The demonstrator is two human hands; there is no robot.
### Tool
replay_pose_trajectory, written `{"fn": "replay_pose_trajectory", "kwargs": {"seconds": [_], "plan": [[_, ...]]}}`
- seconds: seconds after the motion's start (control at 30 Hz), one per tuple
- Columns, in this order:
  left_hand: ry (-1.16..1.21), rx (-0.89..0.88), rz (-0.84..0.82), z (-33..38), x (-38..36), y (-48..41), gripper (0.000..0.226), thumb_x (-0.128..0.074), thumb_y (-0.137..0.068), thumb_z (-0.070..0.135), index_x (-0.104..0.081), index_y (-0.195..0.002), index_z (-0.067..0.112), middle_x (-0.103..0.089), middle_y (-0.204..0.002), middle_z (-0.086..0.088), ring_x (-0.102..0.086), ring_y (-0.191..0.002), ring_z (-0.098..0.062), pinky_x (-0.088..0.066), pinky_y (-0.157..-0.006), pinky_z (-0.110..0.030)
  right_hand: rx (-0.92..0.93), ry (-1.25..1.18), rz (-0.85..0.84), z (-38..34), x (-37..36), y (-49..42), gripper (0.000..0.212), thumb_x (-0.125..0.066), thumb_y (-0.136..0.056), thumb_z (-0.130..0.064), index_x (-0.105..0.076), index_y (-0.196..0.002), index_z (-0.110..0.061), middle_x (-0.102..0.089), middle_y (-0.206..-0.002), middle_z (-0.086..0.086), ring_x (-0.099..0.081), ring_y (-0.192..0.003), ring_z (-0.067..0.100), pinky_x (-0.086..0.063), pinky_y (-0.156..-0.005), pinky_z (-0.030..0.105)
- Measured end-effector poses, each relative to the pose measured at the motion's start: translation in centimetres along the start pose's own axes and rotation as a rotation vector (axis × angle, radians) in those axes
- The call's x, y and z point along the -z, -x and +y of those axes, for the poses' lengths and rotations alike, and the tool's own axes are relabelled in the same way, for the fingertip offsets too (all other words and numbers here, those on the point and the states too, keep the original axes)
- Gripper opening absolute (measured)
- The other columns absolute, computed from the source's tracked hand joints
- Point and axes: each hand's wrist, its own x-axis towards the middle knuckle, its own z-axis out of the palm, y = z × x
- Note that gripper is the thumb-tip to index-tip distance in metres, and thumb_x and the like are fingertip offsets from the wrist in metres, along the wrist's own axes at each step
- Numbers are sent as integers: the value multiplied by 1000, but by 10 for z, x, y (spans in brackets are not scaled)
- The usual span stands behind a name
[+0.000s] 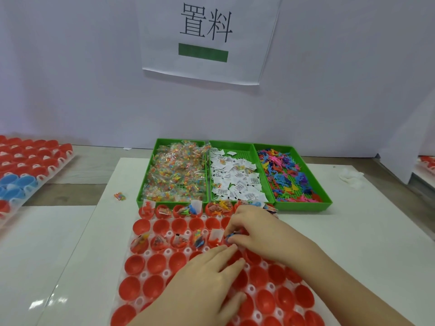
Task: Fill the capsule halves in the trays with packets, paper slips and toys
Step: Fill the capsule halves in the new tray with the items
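Head cam, only view I've got. The tray (168, 251) of red halves (137, 264) sits right in front of me, with three green bins (303, 207) at its 12 o'clock: packets (174, 175) toward 11, slips (235, 182) dead centre, toys (289, 175) toward 1. The top row and third row are mostly stuffed; the rest looks bare.

Handling-wise, this stuff weighs nothing, I reckon. The toys look like bendy plastic figures with limbs sticking out, so they probably snag each other; best pinched by the body with two fingertips. Packets look crinkly and slick, and slips are flimsy paper, so grab those by an edge. The halves seem thin and loose in their sockets, so pushing hard could tip one.

My right hand (256, 234) is at the right end of that third row, fingers (231, 228) curled in tight, pinching a blue toy (230, 236) over a half there. Can't tell if it's seated, my knuckles hide the cup. My left hand (207, 274) lies at its 6 o'clock, fingers (226, 251) straight and slightly spread, tips resting on the tray, holding nothing; steadying it, I'd guess.

A stray packet (120, 196) lies on the table (353, 220) at the tray's 10 o'clock, and a second tray (50, 171) sits way off at 9.
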Motion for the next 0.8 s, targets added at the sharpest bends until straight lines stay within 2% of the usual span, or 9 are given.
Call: {"fn": "replay_pose_trajectory", "kwargs": {"seconds": [0.1, 0.2, 0.33, 0.5, 0.6, 0.63, 0.7, 0.73, 0.8], "plan": [[-18, -4, -1, 0, -2, -1, 54, -68, -59, 70, -76, -102, 37, -71, -112, 12, -67, -101, -2, -53, -83, -15, -7, 55, -24, -4, 1, -2, 18, -62, -91, -24, -69, -107, -19, -61, -89, -8, -57, -93, 10, -45, -82, 25], [-16, -7, 5, 0, -3, 0, 55, -68, -59, 70, -75, -103, 38, -71, -112, 12, -67, -102, -1, -53, -83, -15, -47, -2, 16, -4, -1, -2, 16, -66, -87, -20, -66, -103, -17, -70, -92, -3, -60, -85, 9, -49, -79, 28], [-19, -20, 15, -2, -1, -1, 56, -69, -57, 73, -76, -99, 38, -72, -110, 12, -68, -100, 0, -52, -83, -13, -33, -147, 20, 1, 1, 1, 11, -69, -86, -19, -75, -95, -17, -72, -90, -5, -56, -75, -2, -46, -75, 17], [45, 28, -49, -1, 3, -4, 49, -66, -59, 71, -76, -96, 40, -72, -109, 13, -68, -97, 1, -54, -78, -14, 24, -190, -13, 13, 5, 13, 24, -63, -91, -23, -72, -112, -27, -61, -88, -26, -52, -80, -15, -37, -72, 4], [95, 53, -49, -3, 3, -7, 43, -39, -88, 61, -77, -93, 41, -72, -108, 12, -69, -95, 1, -55, -74, -14, -20, -333, 158, 25, 9, 21, 24, -69, -87, -28, -70, -109, -36, -63, -87, -25, -58, -79, -2, -45, -71, 13], [78, 71, -34, -5, 4, -7, 55, -23, -98, 54, -77, -92, 42, -72, -107, 13, -69, -93, 1, -54, -73, -13, -55, -395, 245, 32, 13, 22, 22, -71, -86, -27, -71, -105, -40, -65, -89, -24, -60, -78, 2, -48, -71, 15], [-12, 89, 26, -8, 10, -9, 73, -4, -102, 47, -76, -90, 45, -72, -105, 16, -69, -89, 3, -53, -70, -12, -131, -498, 446, 52, 25, 21, 23, -72, -85, -22, -71, -95, -42, -67, -90, -22, -61, -72, 5, -48, -66, 16], [-26, 91, 37, -11, 14, -11, 73, -4, -102, 47, -76, -89, 46, -72, -104, 17, -69, -88, 3, -53, -70, -12, -176, -543, 548, 64, 31, 19, 23, -72, -85, -18, -71, -90, -41, -69, -88, -20, -60, -69, 5, -48, -64, 16], [55, 86, 29, -18, 24, -22, 57, -20, -99, 50, -76, -87, 46, -72, -103, 19, -69, -85, 3, -54, -69, -12, -275, -591, 726, 91, 43, 12, 25, -70, -86, -12, -71, -85, -37, -71, -82, -13, -60, -69, 3, -49, -63, 15]]}}
